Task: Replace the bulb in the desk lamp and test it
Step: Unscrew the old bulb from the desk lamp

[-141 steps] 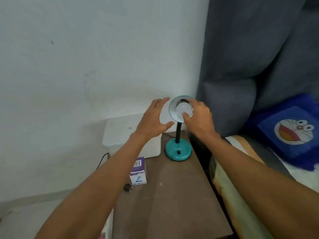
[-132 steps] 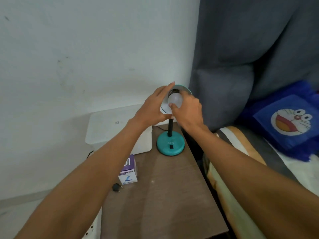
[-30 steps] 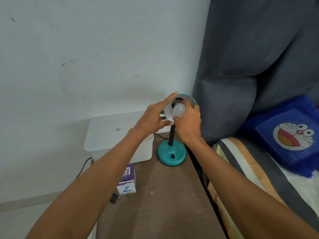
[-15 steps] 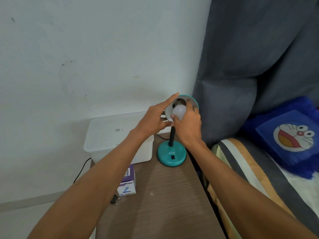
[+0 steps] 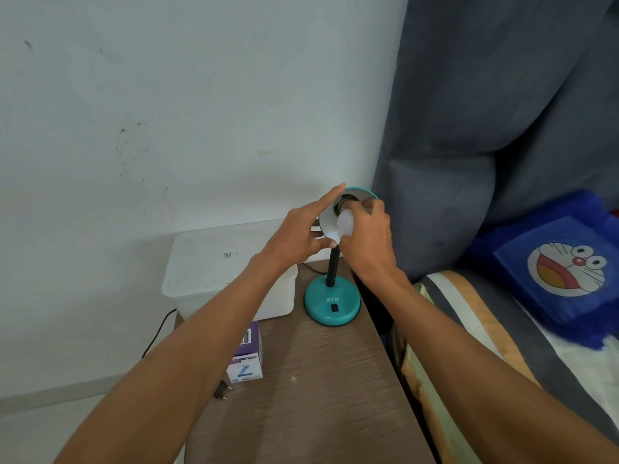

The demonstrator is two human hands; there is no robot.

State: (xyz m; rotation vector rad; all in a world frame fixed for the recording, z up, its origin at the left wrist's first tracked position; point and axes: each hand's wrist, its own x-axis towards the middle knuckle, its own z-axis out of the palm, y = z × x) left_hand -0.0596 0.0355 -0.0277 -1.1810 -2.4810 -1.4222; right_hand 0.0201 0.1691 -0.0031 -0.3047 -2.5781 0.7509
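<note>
A teal desk lamp stands on its round base (image 5: 331,304) at the far end of the brown table, black stem upright, shade (image 5: 363,193) tilted toward me. My left hand (image 5: 298,237) grips the shade's left rim, index finger stretched along the top. My right hand (image 5: 366,241) is closed around a white bulb (image 5: 345,222), which sits just below and in front of the dark socket (image 5: 345,201). The bulb's base is hidden by my fingers. A purple and white bulb box (image 5: 246,358) lies on the table's left side.
A white plastic tub (image 5: 214,262) sits left of the lamp against the wall. A black plug (image 5: 221,390) and cord (image 5: 157,333) lie near the table's left edge. A grey headboard, striped bedding and a blue cartoon pillow (image 5: 566,266) fill the right side.
The bulb has come down and out of the socket in my right hand; the dark socket now shows above it. My left hand keeps its hold on the shade.
</note>
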